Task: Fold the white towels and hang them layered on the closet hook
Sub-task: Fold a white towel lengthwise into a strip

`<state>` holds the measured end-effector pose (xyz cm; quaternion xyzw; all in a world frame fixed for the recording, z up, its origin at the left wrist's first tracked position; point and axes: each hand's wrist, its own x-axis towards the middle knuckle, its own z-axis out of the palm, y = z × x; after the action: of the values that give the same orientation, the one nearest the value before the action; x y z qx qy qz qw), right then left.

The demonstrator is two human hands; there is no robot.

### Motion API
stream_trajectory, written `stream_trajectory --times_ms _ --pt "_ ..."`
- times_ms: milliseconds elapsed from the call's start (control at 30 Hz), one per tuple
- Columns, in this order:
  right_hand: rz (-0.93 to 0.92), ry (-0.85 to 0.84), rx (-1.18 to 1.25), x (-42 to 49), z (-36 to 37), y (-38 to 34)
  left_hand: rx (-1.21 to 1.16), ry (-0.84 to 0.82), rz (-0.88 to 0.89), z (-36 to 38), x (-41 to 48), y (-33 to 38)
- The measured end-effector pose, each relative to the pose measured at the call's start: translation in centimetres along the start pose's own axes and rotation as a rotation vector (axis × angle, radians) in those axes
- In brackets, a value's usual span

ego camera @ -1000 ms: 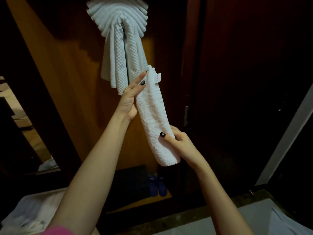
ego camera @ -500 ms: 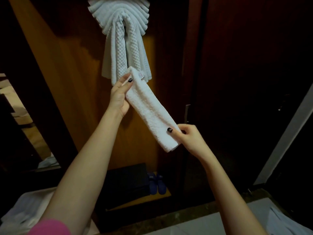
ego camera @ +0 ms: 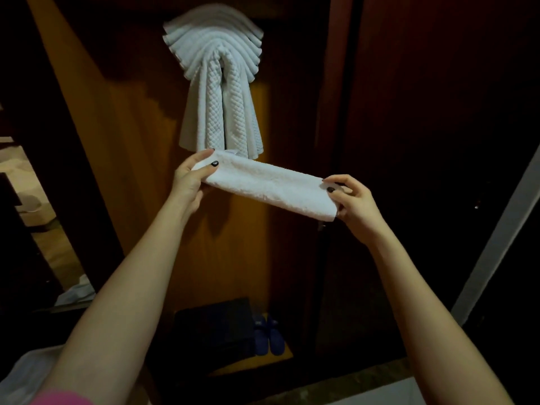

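Towel (ego camera: 268,187): folded to a narrow strip, held nearly level in the air between the grips, sloped slightly down toward the right grip. Left grip (ego camera: 190,178): one end pinched, thumb on top, fingers under. Right grip (ego camera: 350,200): other end pinched, thumb on the near face, fingers curled behind.

Step judged: folding finished for this piece, hanging not yet done. Stack (ego camera: 217,92) is hung above the left grip, fanned in layers at the top, with two tails dropped beneath. Hook not seen, presumably buried under the stack.

Next move, judged: towel to be lifted past the tails and its middle laid over the fan top, so both ends drop evenly. Light tension between the grips is advised, or the fold will likely open; terry looks limp.

Edges: short end edge exposed just below the right grip, corner free. Long edges look aligned; layers cannot be counted. Small label seen at the end by the left grip. Tail hems end just above the left grip; touching or apart cannot be told.

Room: closet panel (ego camera: 140,141) behind the grips, gap cannot be judged. Dark door (ego camera: 438,112) lies beyond the right grip, so the lift is best biased toward the left grip's side. Well below the grips, dark box (ego camera: 216,323) and slippers (ego camera: 268,336) sit on the closet floor, out of the likely path.
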<state>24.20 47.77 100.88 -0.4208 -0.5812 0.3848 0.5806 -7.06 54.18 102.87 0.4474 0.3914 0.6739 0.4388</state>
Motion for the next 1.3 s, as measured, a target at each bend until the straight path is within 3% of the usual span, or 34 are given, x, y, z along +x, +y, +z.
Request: stream_trajectory --times_ms 300,667,933,1300 --pt "0.079 -0.182 -0.026 8.5 1.5 -4.9 0.217 -0.114 0.182 -1.6 4.1 6.2" --pt "-0.192 -0.073 -0.052 22.2 7.3 -9.3 0.223 0.019 0.360 -3.1 14.4 11.8" --pt "-0.306 -0.138 0.003 35.2 10.3 -12.5 0.177 0.083 0.491 -2.7 25.9 15.1" --pt "-0.408 -0.202 0.302 50.7 13.9 -16.9 0.081 0.091 0.660 0.3 40.0 21.3"
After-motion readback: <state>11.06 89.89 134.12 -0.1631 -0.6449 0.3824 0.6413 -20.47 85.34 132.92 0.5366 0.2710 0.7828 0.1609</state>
